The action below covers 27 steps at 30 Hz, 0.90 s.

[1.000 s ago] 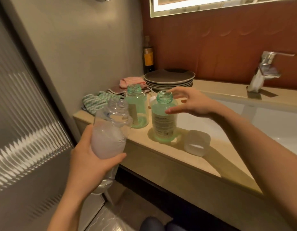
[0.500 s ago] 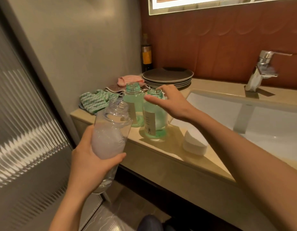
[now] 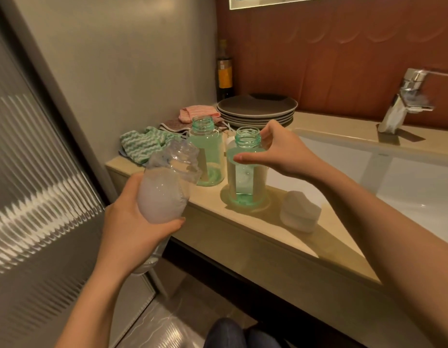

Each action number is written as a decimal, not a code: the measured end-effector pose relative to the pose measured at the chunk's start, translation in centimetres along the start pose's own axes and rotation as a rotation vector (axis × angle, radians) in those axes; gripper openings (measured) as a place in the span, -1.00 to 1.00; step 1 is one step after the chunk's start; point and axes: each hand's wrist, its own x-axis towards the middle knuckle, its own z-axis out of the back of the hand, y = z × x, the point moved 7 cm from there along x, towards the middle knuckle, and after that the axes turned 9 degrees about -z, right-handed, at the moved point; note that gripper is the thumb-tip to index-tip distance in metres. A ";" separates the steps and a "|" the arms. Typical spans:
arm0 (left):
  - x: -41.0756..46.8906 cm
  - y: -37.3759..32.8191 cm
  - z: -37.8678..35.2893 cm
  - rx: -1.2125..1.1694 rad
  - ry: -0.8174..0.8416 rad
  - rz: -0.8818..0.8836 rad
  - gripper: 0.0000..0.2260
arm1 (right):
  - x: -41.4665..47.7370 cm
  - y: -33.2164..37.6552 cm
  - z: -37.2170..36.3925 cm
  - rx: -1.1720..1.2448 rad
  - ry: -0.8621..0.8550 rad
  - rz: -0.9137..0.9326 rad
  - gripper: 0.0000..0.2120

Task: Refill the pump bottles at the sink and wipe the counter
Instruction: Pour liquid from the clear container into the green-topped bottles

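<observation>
Now the left hand [image 3: 132, 222] grips the clear refill bottle [image 3: 165, 194] while the right hand [image 3: 275, 149] clasps the nearer green bottle [image 3: 245, 177]; tilt slowly, mouth over mouth.

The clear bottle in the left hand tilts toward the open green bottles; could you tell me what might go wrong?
1. The near green bottle has a narrow neck, so liquid from the clear bottle in the left hand may miss and wet the counter.
2. That bottle stands near the counter's front edge; a bump past the right hand steadying it could tip it off.
</observation>
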 end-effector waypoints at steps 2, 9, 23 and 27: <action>0.6 -0.3 0.1 0.051 -0.003 -0.015 -0.38 | -0.2 -0.1 0.3 -0.015 0.018 0.018 -0.38; 3.5 -2.4 -0.4 0.207 0.047 -0.052 -0.35 | -1.1 -0.2 -0.6 0.030 0.171 0.107 -0.34; 6.9 -4.9 -2.3 0.496 0.143 -0.119 -0.28 | -1.1 0.5 0.5 -0.023 0.183 0.127 -0.28; 7.2 -5.3 -2.2 0.560 0.146 -0.139 -0.27 | -1.0 0.3 0.5 -0.019 0.172 0.125 -0.22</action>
